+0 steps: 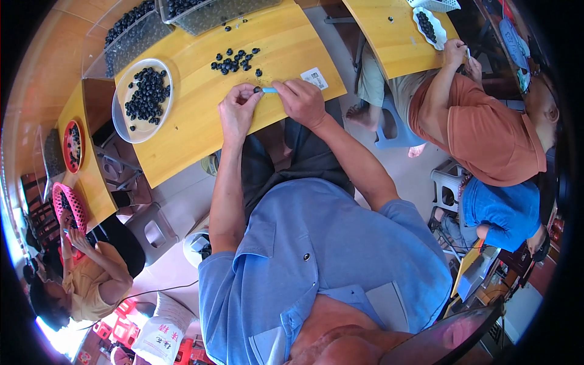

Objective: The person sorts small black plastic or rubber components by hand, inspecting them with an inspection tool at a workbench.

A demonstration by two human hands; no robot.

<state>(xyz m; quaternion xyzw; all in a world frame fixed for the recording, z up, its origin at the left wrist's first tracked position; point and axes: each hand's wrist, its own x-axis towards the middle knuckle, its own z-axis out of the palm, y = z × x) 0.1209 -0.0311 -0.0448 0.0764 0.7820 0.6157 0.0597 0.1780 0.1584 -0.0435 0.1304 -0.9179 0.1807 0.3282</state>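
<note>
My left hand (237,112) pinches a small dark round piece (257,90) at the table's near edge. In my right hand (302,102) is a slim tool with a light blue handle (268,90), its tip against that piece. The kind of tool cannot be made out. Just beyond my hands a loose group of dark round pieces (234,62) lies on the yellow wooden table (194,115). A pale round tray (126,85) to the left holds many more of these pieces.
Clear plastic bins (210,21) of dark pieces stand along the far edge. A printed white card (314,78) lies right of my hands. Co-workers sit at neighbouring tables, one at left with a pink basket (59,193), one at right near a white dish (439,41).
</note>
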